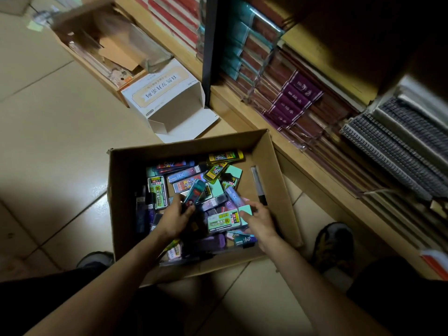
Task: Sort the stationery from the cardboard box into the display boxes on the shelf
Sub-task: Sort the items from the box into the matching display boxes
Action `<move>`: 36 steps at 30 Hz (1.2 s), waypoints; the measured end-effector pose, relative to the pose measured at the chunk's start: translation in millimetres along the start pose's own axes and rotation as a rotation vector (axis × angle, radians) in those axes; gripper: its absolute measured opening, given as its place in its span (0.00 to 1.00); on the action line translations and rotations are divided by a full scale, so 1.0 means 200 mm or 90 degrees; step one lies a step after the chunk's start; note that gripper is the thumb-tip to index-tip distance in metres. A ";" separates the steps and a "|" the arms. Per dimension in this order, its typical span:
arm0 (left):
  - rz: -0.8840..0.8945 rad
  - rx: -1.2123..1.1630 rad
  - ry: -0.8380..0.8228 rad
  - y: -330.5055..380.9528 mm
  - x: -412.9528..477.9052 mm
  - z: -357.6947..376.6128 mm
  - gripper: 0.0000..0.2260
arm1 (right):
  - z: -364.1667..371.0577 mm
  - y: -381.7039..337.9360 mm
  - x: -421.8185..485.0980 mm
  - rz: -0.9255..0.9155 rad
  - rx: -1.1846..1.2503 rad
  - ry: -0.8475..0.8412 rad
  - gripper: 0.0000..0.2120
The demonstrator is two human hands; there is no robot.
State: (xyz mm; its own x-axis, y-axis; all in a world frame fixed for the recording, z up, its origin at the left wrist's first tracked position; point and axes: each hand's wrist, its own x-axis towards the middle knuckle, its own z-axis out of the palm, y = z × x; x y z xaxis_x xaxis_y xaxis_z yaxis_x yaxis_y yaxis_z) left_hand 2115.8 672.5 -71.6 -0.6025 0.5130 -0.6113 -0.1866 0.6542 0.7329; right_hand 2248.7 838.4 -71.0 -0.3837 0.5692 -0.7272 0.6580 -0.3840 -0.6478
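An open cardboard box (126,190) stands on the floor, filled with several small colourful stationery packs. Both my hands are inside it. My left hand (175,218) grips a teal pack (195,191) that is tilted up above the pile. My right hand (259,220) rests on the packs at the right, its fingers curled onto a mint-green pack (244,212) beside a green-labelled pack (223,221). A dark pen (258,184) lies along the box's right wall.
An empty white display box (169,103) lies on its side beyond the cardboard box. A wooden shelf (303,161) with stacked books and notebooks runs along the right. Another open carton (101,52) sits at the upper left. My shoes flank the box on the tiled floor.
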 end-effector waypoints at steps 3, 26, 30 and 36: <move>0.017 -0.016 -0.005 0.06 -0.03 -0.01 0.14 | -0.12 -0.05 -0.03 -0.034 -0.044 0.011 0.09; 0.178 -0.348 -0.344 0.96 -0.57 -0.13 0.19 | -0.53 -1.15 -0.92 -0.367 -0.341 -0.343 0.13; 0.210 -0.447 -0.345 1.11 -0.64 -0.16 0.19 | -0.56 -1.24 -1.02 -0.413 -0.165 -0.253 0.14; 0.185 -0.460 -0.297 1.36 -0.75 -0.25 0.12 | -0.53 -1.34 -1.14 -0.498 -0.044 -0.157 0.17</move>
State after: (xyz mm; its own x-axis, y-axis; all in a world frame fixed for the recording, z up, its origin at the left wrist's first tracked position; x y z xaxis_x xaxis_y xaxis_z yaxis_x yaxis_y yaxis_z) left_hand 2115.7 745.8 234.2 -0.3553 0.8797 -0.3162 -0.6128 0.0362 0.7894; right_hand 2229.2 888.1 293.0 -0.8738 0.4746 -0.1062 0.1773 0.1075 -0.9783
